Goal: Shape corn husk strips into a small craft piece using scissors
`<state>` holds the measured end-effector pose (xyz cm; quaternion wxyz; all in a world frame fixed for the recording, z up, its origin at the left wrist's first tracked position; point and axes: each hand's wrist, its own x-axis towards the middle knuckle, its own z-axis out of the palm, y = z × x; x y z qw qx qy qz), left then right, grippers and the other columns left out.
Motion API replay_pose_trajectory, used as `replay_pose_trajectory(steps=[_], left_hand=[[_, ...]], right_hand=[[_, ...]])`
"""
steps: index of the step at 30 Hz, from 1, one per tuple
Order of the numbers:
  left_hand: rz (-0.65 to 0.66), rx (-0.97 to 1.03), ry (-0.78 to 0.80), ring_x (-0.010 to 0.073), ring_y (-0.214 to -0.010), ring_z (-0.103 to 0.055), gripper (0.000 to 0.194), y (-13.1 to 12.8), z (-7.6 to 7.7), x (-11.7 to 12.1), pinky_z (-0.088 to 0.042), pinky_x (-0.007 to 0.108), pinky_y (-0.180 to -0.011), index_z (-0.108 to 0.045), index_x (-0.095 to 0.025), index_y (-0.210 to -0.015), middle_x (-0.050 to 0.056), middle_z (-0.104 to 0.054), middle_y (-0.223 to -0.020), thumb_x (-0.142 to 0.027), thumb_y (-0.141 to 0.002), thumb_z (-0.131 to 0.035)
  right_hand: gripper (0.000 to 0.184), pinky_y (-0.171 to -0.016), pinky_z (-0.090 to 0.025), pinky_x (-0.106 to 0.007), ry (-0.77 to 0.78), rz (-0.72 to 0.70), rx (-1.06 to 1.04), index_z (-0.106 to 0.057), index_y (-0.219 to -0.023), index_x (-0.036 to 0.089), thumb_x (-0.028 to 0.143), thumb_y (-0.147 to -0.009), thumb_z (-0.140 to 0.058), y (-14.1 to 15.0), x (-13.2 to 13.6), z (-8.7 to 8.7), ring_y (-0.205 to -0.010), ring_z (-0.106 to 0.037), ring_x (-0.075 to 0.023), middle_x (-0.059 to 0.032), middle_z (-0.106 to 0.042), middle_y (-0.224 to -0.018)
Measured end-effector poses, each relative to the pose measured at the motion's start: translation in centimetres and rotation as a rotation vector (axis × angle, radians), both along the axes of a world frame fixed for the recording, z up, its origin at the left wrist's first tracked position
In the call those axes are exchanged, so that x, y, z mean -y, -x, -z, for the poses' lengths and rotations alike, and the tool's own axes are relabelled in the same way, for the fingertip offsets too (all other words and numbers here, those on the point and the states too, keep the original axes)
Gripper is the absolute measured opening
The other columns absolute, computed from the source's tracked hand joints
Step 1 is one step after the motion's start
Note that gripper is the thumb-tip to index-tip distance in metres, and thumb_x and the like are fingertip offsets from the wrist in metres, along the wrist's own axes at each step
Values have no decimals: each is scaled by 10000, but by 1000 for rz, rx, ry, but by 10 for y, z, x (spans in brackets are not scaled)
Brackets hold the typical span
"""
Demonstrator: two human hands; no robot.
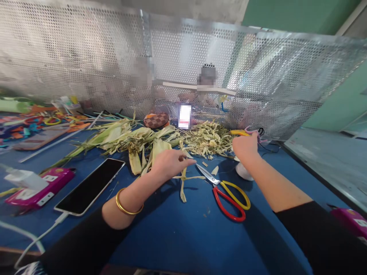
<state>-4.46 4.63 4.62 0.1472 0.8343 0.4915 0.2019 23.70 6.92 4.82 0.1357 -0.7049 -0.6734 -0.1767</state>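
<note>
My left hand (pixel 169 165), with a gold bangle at the wrist, is closed in a pinch over a knotted strip of pale corn husk (pixel 182 187), whose ends hang below the fingers. Just right of it lie scissors (pixel 218 183) with one red and one yellow handle, blades slightly apart. Farther right, my right hand (pixel 246 146) reaches to the back of the table, beside a yellow object (pixel 240 133) and a pinkish-purple looped item (pixel 251 131); its fingers are mostly hidden. Under that forearm stands a white thread spool (pixel 244 172), partly covered.
Corn husks (pixel 117 137) and a heap of shredded husk (pixel 210 139) line the back, near a checkered pouch (pixel 156 120). A charging phone (pixel 91 187) and a magenta power strip (pixel 43 191) lie left. Behind a perforated metal screen (pixel 186 49), people are dimly visible.
</note>
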Motion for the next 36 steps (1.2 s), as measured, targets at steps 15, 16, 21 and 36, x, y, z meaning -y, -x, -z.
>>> replay_pose_trajectory(steps=[15,16,21,36], left_hand=[[77,845,661,174,-827,-641,348,-68,-11,14,-482,241,-615,-691,-173,-915,72,-700,-893,-460,-719,-687],[74,868,701,158,-789,-638,306,-73,-11,14,-480,235,-610,-689,-165,-865,65,-695,-852,-433,-719,-700],[-74,999,825,99,-570,-594,167,-75,-2,9,-482,228,-582,-633,-145,-676,30,-659,-661,-274,-771,-681],[22,940,1035,46,-422,-442,176,-65,0,-3,-413,179,-471,-608,-133,-707,-25,-554,-532,-270,-756,-707]], right_hand=[[247,-971,-311,-365,-515,-368,57,-692,-963,202,175,-890,-457,34,80,3,-754,-646,-165,-24,-736,-838],[252,-979,-306,-366,-517,-378,70,-691,-968,199,163,-888,-455,37,84,6,-751,-645,-163,-22,-734,-823],[274,-974,-329,-371,-549,-384,111,-708,-924,190,118,-878,-448,44,95,12,-719,-639,-161,-24,-725,-743],[239,-516,-427,-257,-215,-269,-1635,-732,-775,200,389,-629,-749,42,84,17,-556,-597,-139,-10,-672,-639]])
